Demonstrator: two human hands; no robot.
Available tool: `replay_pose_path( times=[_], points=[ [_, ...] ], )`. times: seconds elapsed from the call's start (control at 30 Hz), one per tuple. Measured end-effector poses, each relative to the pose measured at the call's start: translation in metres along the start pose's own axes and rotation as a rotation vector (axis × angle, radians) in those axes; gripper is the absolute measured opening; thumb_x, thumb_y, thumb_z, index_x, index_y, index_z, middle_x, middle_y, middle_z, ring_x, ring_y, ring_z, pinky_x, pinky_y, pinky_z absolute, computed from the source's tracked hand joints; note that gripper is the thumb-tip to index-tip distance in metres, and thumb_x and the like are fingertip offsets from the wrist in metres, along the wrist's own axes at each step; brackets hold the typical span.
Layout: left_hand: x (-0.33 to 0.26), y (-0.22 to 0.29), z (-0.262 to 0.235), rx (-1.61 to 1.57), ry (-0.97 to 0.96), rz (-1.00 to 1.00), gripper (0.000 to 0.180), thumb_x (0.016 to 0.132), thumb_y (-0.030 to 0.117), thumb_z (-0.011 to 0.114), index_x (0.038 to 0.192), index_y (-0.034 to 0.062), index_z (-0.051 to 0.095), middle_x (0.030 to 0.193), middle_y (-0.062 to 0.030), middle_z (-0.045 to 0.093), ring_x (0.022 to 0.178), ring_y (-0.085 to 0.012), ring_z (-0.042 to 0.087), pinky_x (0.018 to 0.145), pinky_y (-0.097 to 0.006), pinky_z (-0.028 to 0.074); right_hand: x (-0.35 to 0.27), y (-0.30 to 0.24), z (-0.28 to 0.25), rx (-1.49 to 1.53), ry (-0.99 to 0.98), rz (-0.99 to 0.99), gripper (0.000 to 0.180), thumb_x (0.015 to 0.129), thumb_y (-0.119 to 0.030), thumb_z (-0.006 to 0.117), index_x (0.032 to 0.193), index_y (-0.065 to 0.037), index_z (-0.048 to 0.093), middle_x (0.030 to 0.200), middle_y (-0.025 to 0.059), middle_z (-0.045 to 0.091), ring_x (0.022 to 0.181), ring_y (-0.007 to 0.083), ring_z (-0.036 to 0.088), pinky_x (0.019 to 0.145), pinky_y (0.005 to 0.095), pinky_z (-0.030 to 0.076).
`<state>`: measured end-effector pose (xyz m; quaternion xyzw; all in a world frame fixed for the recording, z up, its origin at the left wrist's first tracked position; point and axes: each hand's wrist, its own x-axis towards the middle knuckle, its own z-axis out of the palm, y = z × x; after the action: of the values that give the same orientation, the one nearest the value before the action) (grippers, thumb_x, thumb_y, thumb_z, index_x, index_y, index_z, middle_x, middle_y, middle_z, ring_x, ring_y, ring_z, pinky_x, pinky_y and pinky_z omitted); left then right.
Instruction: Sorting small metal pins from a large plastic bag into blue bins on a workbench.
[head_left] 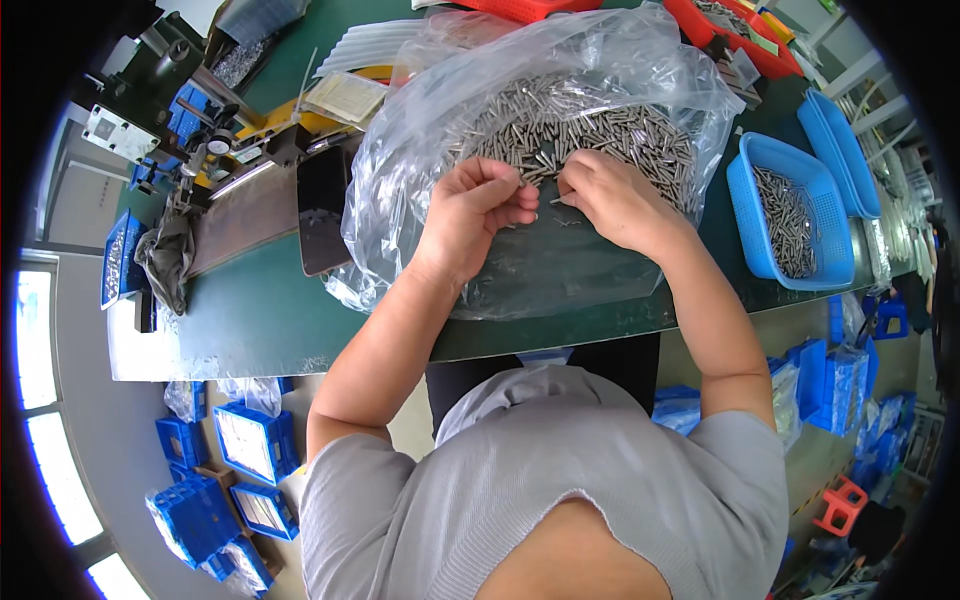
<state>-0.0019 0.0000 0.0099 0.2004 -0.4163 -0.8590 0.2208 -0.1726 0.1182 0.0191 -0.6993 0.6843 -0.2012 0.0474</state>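
Note:
A large clear plastic bag (420,120) lies open on the green table (250,310), holding a heap of several small metal pins (590,125). My left hand (480,205) is curled at the near edge of the heap, fingers closed around a bunch of pins. My right hand (610,195) rests right beside it, fingertips pinching a pin at the heap's edge. A few loose pins lie on the plastic just below both hands.
A blue basket (760,230) with more metal pins stands to the right, and another blue basket (845,150) behind it. Red trays (700,25) sit at the back. Metal tooling and a dark plate (322,210) occupy the left. Blue bins (250,440) stand on the floor.

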Motion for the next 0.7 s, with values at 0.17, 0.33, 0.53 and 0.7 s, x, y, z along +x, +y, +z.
replay_pose_path(
  times=[0.17,0.33,0.53,0.7],
  points=[
    [-0.002,0.0,0.003,0.068,-0.075,-0.052,0.008,0.089,0.006,0.051,0.091,-0.0007,0.054,0.084,-0.0139,0.063,0.075,-0.0204,0.063,0.069,-0.03,0.053,0.004,-0.004,-0.012,0.549,0.132,0.108,0.006,0.082,-0.004,0.059,0.087,-0.002,0.057,0.076,0.0043,0.057,0.067,0.0102,0.052,0.064,0.0239,0.043],
    [-0.002,-0.004,0.003,0.093,-0.108,-0.078,0.007,0.09,0.007,0.052,0.091,-0.0003,0.054,0.083,-0.013,0.063,0.075,-0.0198,0.063,0.068,-0.03,0.053,0.002,-0.012,-0.014,0.706,0.105,0.143,0.006,0.082,-0.003,0.06,0.087,-0.002,0.058,0.076,0.0015,0.057,0.068,0.0075,0.051,0.063,0.0227,0.043],
    [-0.001,-0.006,0.003,0.12,-0.119,-0.082,0.008,0.09,0.008,0.053,0.09,-0.0004,0.054,0.082,-0.0126,0.063,0.074,-0.0196,0.063,0.067,-0.03,0.053,0.001,-0.013,-0.019,0.642,0.098,0.09,0.005,0.081,-0.002,0.06,0.086,-0.001,0.058,0.075,0.0011,0.057,0.067,0.007,0.051,0.062,0.0221,0.043],
    [-0.004,-0.006,0.005,0.131,-0.119,-0.078,0.009,0.089,0.008,0.054,0.09,-0.0012,0.054,0.082,-0.013,0.063,0.074,-0.0198,0.063,0.068,-0.03,0.054,0.001,-0.015,-0.016,0.648,0.107,0.076,0.005,0.082,-0.003,0.061,0.085,-0.001,0.057,0.074,0.0005,0.057,0.065,0.0064,0.051,0.06,0.0213,0.043]
  ],
)
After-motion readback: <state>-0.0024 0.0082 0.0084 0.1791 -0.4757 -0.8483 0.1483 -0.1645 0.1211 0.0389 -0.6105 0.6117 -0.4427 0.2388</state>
